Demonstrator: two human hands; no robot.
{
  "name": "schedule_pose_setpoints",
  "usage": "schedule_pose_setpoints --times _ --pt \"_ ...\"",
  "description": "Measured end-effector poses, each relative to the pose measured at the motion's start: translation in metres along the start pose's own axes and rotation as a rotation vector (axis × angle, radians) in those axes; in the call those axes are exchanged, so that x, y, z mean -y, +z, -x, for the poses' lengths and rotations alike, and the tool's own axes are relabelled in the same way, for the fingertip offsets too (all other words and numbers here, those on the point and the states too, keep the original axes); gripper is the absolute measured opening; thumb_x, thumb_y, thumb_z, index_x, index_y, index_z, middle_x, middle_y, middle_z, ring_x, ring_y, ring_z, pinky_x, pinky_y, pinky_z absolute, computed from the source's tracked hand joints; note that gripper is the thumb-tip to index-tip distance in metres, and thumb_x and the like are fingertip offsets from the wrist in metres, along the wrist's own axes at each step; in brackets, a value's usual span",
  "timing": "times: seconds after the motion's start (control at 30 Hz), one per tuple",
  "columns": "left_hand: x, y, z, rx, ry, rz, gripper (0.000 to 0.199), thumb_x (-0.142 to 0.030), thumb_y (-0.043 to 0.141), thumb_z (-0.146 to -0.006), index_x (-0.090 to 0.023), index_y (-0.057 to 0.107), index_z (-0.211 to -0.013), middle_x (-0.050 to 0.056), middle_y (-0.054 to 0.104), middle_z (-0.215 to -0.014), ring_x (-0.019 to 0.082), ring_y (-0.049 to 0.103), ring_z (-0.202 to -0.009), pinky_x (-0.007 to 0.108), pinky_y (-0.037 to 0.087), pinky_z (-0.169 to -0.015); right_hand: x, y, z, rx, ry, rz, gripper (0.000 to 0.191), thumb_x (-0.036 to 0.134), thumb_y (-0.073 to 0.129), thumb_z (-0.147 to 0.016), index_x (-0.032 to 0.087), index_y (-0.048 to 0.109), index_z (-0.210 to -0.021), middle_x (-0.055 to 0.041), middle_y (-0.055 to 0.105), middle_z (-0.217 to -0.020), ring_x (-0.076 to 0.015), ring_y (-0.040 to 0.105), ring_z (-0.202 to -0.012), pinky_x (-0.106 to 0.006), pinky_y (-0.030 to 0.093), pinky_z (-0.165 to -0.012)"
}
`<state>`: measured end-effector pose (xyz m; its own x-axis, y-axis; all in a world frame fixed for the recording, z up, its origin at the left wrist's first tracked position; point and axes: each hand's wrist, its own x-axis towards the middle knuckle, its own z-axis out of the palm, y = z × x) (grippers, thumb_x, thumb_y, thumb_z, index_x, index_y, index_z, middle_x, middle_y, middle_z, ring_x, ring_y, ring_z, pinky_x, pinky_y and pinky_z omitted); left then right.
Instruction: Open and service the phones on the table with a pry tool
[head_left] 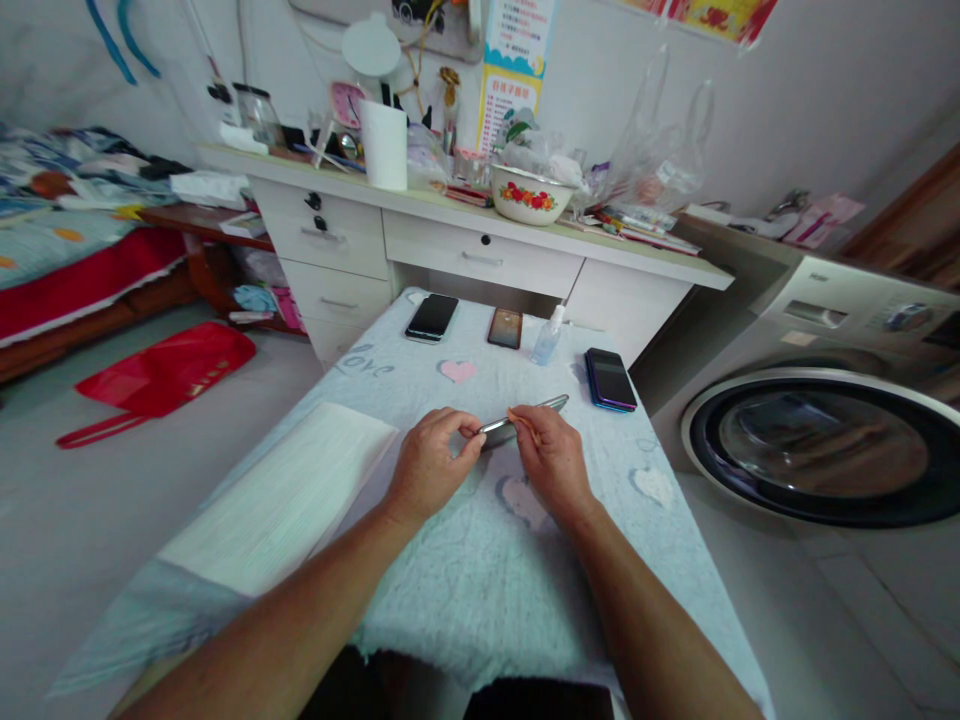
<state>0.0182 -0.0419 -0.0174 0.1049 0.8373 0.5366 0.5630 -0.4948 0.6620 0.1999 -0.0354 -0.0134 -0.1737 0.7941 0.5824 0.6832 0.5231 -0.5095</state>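
A slim phone (498, 437) with a silver edge is held tilted, nearly edge-on, above the cloth-covered table. My left hand (431, 458) pinches its left end between thumb and fingers. At its upper edge, the closed fingers of my right hand (555, 462) press together around a thin orange-tan sliver, too small to name. Beyond my hands lie a black-screened phone (433, 318), a brown phone or case (505, 328) and a dark phone with a blue-purple edge (610, 379). A clear spray bottle (548, 338) stands upright between the last two.
White paper sheets (289, 495) lie on the table's left side. Behind it stands a white drawer desk (442, 232) bearing a floral bowl (531, 194) and a paper roll (384, 146). A washing machine (795, 310) is at right; a red bag (169, 370) lies on the floor.
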Motion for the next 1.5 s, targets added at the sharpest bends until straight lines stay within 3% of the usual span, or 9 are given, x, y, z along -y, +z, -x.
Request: schedule_pose_setpoints --times 1.5 --pt "-0.0011 -0.0003 -0.0012 -0.004 0.008 -0.013 0.005 -0.016 0.061 -0.080 -0.020 0.062 -0.081 0.000 0.064 -0.079 0.017 0.060 -0.081 0.030 0.046 -0.077 0.0001 0.0003 -0.0004 0.006 0.006 -0.007 0.021 0.020 0.048 -0.093 0.022 0.064 -0.107 -0.0055 0.069 -0.097 -0.0182 0.063 -0.090 -0.031 0.049 -0.084"
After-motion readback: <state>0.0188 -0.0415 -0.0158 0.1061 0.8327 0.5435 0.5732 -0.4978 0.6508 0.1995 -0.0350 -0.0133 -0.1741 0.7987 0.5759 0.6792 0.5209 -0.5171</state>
